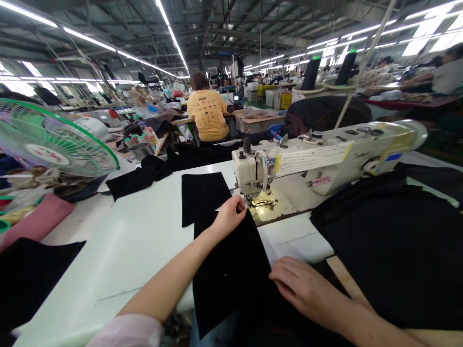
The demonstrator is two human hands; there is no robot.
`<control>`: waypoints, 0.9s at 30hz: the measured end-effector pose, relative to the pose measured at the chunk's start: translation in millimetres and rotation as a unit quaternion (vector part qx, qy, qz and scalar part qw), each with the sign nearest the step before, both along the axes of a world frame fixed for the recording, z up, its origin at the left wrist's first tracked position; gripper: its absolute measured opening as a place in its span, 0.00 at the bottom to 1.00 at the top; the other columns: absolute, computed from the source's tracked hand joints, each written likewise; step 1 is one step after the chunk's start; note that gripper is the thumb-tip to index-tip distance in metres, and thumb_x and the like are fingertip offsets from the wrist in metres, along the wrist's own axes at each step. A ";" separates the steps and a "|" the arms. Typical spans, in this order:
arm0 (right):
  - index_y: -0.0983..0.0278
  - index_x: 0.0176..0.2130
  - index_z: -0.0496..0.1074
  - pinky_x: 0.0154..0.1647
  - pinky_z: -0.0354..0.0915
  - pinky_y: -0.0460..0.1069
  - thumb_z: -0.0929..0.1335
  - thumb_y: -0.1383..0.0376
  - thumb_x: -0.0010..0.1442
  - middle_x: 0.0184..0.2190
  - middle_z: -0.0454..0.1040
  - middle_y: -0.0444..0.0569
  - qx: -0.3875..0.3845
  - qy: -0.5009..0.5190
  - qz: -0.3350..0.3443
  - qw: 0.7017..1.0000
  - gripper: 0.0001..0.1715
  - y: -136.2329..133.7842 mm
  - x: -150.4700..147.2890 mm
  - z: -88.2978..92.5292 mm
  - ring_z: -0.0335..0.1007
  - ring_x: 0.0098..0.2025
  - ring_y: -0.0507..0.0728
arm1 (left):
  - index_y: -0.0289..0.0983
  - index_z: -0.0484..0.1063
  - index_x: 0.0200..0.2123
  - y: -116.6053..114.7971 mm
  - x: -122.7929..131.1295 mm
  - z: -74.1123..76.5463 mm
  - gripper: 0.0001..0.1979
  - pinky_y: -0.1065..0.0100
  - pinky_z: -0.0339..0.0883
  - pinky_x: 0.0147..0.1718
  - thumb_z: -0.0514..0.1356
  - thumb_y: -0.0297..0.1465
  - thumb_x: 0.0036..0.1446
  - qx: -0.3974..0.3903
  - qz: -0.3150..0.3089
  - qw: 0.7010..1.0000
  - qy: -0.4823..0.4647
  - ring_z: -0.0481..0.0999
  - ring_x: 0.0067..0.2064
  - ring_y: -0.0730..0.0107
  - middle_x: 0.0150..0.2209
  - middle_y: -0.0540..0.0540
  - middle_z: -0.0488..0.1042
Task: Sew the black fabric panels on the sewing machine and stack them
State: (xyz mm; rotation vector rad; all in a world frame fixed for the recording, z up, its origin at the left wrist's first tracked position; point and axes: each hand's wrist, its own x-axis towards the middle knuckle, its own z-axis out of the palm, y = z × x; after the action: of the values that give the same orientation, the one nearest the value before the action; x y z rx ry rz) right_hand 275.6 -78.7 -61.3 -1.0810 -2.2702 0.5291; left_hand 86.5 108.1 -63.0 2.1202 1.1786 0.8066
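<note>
- Panel of black fabric [231, 274]: lies across the front edge of the white desk [97, 270], with its upper end at the presser foot [262, 203] of the industrial sewing machine [318, 159] and its lower end hanging toward our lap.
- Left hand [228, 218]: holds the panel's upper edge just beside the presser foot. Its fingers [238, 205] pinch the cloth against the thumb.
- Right hand [304, 289]: lies on the panel's right side, nearer to us. Its fingers [285, 274] are slightly spread and press the cloth flat, with no pinch visible.
- Step in hand: we are positioning the panel at the needle area. Whether the panel is under the presser foot cannot be determined from this view.
- Next move: this position calls for both hands to keep the panel flat and its edge aligned with the presser foot.
- Adjacent material: a second black panel [202, 196] lies on the desk behind the left hand, a black fabric stack [383, 250] sits to the right, and a further black piece [25, 284] lies at the far left.
- Surroundings: a green-rimmed electric fan [47, 137] stands to the left. Ahead, a co-worker in a yellow shirt [208, 113] sits at another station, and black thread cones [311, 72] stand beyond the sewing machine.
</note>
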 end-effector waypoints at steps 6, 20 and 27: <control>0.64 0.40 0.69 0.39 0.67 0.54 0.62 0.77 0.63 0.36 0.73 0.50 0.057 -0.064 -0.016 0.996 0.11 5.4 3.1 -3.0 0.68 0.38 0.59 | 0.39 0.65 0.26 11.5 -1.8 -7.2 0.06 0.70 0.64 0.33 0.59 0.23 0.48 -0.028 0.035 0.999 -0.014 0.71 0.31 0.72 0.27 0.53 0.71; 0.65 0.39 0.71 0.45 0.71 0.57 0.63 0.77 0.61 0.40 0.75 0.52 0.058 -0.015 -0.046 0.997 0.11 15.6 -2.3 -4.9 0.71 0.43 0.60 | 0.39 0.63 0.27 36.2 13.2 -2.5 0.09 0.70 0.65 0.29 0.61 0.23 0.49 -0.059 0.065 0.996 0.032 0.72 0.28 0.71 0.25 0.53 0.71; 0.68 0.44 0.73 0.51 0.73 0.59 0.63 0.77 0.63 0.44 0.77 0.55 0.087 -0.043 -0.023 0.995 0.13 11.5 4.1 -3.8 0.73 0.47 0.62 | 0.36 0.69 0.39 -18.9 8.1 18.9 0.09 0.53 0.67 0.49 0.63 0.24 0.54 0.073 0.085 0.985 0.129 0.72 0.49 0.53 0.44 0.40 0.73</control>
State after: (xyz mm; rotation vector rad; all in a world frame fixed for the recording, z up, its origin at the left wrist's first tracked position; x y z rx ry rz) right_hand 279.7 -67.1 -65.1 -1.0834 -2.3097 0.2652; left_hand 94.6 89.2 -44.1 2.3216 1.4919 0.7261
